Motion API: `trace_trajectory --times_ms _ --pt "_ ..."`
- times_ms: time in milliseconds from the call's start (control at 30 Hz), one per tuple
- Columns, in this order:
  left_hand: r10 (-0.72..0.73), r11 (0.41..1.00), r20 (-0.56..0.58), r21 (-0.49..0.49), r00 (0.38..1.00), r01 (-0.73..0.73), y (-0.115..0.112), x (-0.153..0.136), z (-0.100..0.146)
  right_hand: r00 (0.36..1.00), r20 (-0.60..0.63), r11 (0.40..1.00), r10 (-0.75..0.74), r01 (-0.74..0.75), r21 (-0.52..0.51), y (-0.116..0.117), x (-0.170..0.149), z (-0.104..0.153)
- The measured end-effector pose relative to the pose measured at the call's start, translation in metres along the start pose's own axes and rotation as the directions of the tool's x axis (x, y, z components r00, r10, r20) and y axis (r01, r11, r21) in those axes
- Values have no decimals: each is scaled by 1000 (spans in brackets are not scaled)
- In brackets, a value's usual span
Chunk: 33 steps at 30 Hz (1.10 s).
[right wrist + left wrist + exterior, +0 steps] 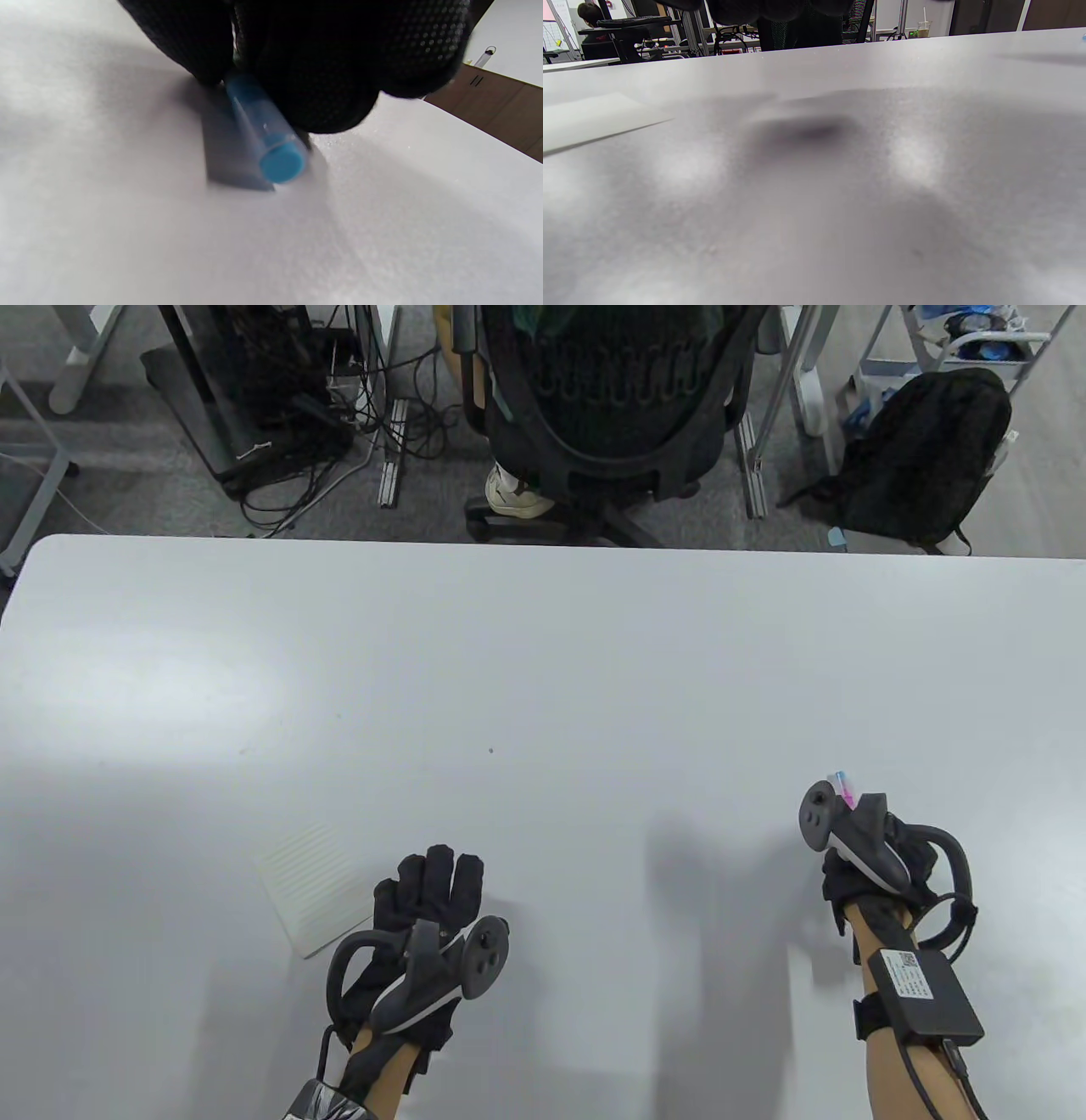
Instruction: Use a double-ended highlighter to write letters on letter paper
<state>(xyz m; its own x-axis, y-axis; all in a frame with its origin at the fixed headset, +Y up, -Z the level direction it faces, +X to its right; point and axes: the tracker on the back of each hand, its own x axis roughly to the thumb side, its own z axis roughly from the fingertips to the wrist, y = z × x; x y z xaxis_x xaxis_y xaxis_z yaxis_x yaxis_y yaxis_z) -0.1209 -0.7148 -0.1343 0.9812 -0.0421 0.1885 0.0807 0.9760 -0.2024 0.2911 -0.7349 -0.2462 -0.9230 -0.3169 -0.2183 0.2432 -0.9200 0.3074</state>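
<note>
A small lined sheet of letter paper (307, 887) lies on the white table (543, 661) near the front left; in the left wrist view it shows as a pale sheet (589, 118) at the left. My left hand (428, 891) rests flat beside the paper's right edge, fingers straight, its little-finger side over the paper's corner. My right hand (848, 874) at the front right grips the double-ended highlighter (842, 785), whose pink and blue tip pokes out above the tracker. In the right wrist view the gloved fingers (322, 63) curl round the highlighter's blue capped end (271, 140), close above the table.
Beyond the table's far edge stand a black office chair (611, 398) with someone's shoe (513, 496) beneath it, a black backpack (925, 458) at the right and tangled cables (339, 432) at the left. Bare white tabletop fills the middle and back.
</note>
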Motion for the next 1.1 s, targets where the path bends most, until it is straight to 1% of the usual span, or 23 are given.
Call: trace_trajectory --times_ms 67,100,200,300,333,433,500,600,733,833,933,1100 --pt "19 1000 2 1 1000 -19 0 -1 -1 1000 -8 1000 -11 11 16 0 -1 1" --pt "25 1000 4 1 1000 -25 0 -1 -1 1000 -11 999 -25 26 41 0 -3 2" --pt "40 999 3 10 999 -40 1 -2 -1 999 -12 998 -51 52 47 1 -6 8" --pt "63 998 16 8 998 -63 2 -2 -1 996 -7 996 -93 93 17 -1 -7 18" --pt "62 998 20 8 998 -62 1 -1 -1 994 8 994 -105 105 -19 -3 -5 25" --pt "71 997 29 7 997 -71 1 0 -1 994 73 994 -85 90 -67 -10 5 41" --pt "70 997 35 11 997 -70 1 1 -1 989 134 990 -56 72 -119 -17 18 59" --pt "63 998 44 10 997 -64 0 4 -2 974 214 978 -76 114 -174 -24 37 81" --pt "55 998 65 14 996 -56 1 10 -1 943 319 970 -93 159 -186 -28 62 106" --pt "49 998 81 27 996 -52 2 15 1 914 397 956 -85 187 -226 -31 83 126" --pt "53 998 95 41 994 -58 3 18 2 892 446 945 -68 202 -258 -35 102 143" --pt "44 997 130 58 990 -52 5 24 6 854 518 943 -46 209 -260 -39 128 160"
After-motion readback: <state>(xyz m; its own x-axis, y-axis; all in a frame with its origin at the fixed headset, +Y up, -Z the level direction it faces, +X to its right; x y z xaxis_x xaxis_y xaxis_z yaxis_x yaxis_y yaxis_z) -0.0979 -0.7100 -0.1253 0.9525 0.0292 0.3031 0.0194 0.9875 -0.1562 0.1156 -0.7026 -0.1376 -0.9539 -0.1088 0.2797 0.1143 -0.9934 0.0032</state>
